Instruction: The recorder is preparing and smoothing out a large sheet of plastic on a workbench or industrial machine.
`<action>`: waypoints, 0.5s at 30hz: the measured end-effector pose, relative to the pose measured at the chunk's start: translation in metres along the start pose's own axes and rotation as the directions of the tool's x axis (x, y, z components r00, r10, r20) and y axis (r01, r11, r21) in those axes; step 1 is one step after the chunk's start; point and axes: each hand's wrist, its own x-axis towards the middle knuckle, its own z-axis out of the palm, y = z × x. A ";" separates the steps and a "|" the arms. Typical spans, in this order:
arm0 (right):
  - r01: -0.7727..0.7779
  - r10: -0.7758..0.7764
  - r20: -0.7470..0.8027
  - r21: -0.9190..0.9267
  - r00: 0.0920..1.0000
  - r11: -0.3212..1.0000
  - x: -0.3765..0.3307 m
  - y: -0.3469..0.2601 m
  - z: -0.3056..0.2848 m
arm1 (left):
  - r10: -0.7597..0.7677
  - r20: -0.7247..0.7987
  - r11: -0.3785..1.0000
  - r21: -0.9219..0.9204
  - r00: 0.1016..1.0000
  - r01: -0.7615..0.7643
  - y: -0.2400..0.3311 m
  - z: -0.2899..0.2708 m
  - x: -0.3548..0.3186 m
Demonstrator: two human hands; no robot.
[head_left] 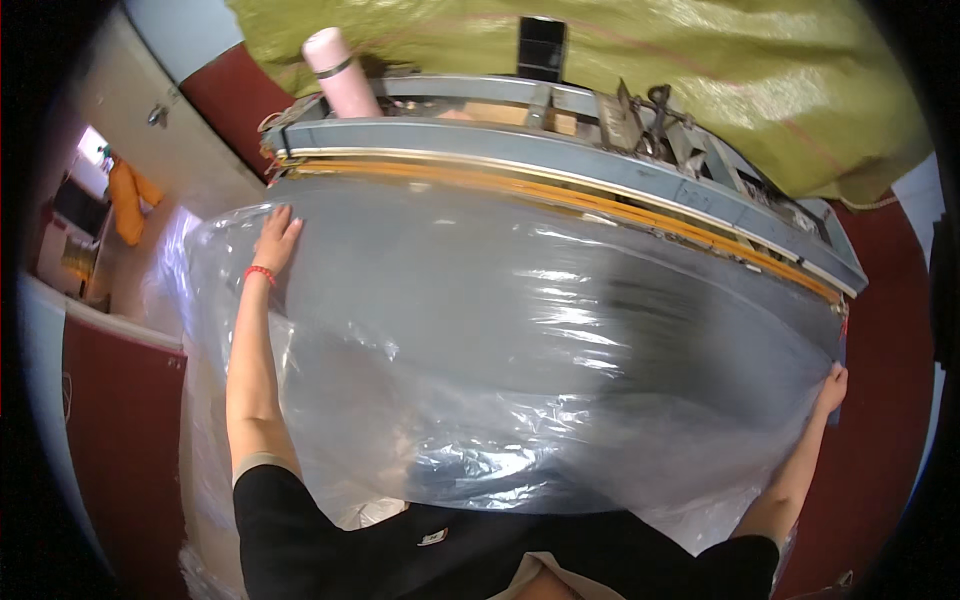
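A wide sheet of clear plastic film [470,300] spreads over a grey surface in front of me, wrinkled and shiny toward my body. My left hand [278,238], with a red bracelet at its wrist, lies on the film near its far left corner, fingers stretched out. Far out to the right, my right hand [835,384] has its fingers closed on the film's right edge. Both arms are spread wide. Beyond the film runs a long grey metal frame [460,137] with orange strips [540,190] along its near side.
A pink bottle [345,75] stands on the frame's left end. Metal tools [655,120] lie on its right part, and a dark flat object [541,50] leans behind. A yellow-green woven sheet [720,60] covers the back. At left is a door [150,90]; film hangs beside it.
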 end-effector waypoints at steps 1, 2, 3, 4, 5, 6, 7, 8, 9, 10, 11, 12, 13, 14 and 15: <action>-0.023 0.023 -0.044 -0.012 0.999 1.000 0.000 0.013 -0.010 | -0.081 -0.003 0.989 0.127 0.997 0.080 0.018 0.011 0.014; -0.117 0.117 -0.007 -0.096 0.993 0.988 0.000 0.016 -0.018 | -0.100 -0.014 0.989 0.112 0.995 0.101 0.035 0.013 0.025; -0.200 0.200 0.004 -0.005 0.980 0.980 0.003 0.022 -0.018 | -0.113 -0.025 0.989 0.093 0.993 0.114 0.041 0.016 0.038; -0.104 0.107 -0.066 0.043 0.992 0.994 0.001 -0.011 0.013 | -0.041 -0.070 0.996 0.071 0.997 0.046 -0.018 0.000 0.039; -0.021 0.020 -0.048 -0.010 0.999 1.000 0.006 0.006 0.004 | 0.034 -0.093 0.996 0.084 0.995 -0.026 0.000 0.011 0.052; -0.137 0.133 -0.052 -0.092 0.990 0.986 -0.004 -0.043 0.005 | 0.025 -0.097 0.997 0.081 0.995 -0.018 -0.008 0.007 0.055; -0.074 0.065 -0.060 -0.165 0.996 0.983 -0.005 -0.049 0.002 | -0.017 -0.096 0.999 0.036 0.995 0.020 -0.001 0.010 0.061; -0.129 0.110 -0.105 -0.196 0.988 0.972 -0.008 -0.060 -0.003 | 0.002 -0.138 1.000 0.025 0.990 0.001 0.013 0.015 0.062; -0.185 0.178 -0.082 -0.094 0.981 0.978 -0.004 -0.052 -0.002 | -0.063 -0.215 0.996 -0.071 0.974 0.049 0.017 0.016 0.062; -0.249 0.240 -0.072 -0.143 0.968 0.958 -0.001 -0.040 -0.013 | -0.116 -0.332 0.991 -0.106 0.936 0.085 0.078 0.021 0.059; -0.217 0.218 -0.022 0.038 0.976 0.975 0.001 -0.047 0.001 | -0.107 -0.514 0.984 -0.178 0.851 0.016 0.055 0.010 0.057; -0.215 0.222 -0.056 0.107 0.974 0.971 0.006 -0.028 0.005 | -0.149 -0.532 0.969 -0.246 0.834 0.016 0.107 0.018 0.051; -0.222 0.235 0.019 0.418 0.972 0.881 0.004 -0.049 0.020 | -0.047 -0.467 0.926 -0.352 0.883 -0.136 0.094 0.011 0.049; -0.228 0.235 0.046 0.477 0.971 0.849 0.006 -0.041 0.018 | 0.011 -0.297 0.849 -0.501 0.955 -0.166 0.152 0.021 0.037; -0.236 0.234 0.072 0.530 0.970 0.815 0.007 -0.024 0.011 | 0.103 -0.121 0.754 -0.638 0.987 -0.157 0.246 0.024 -0.001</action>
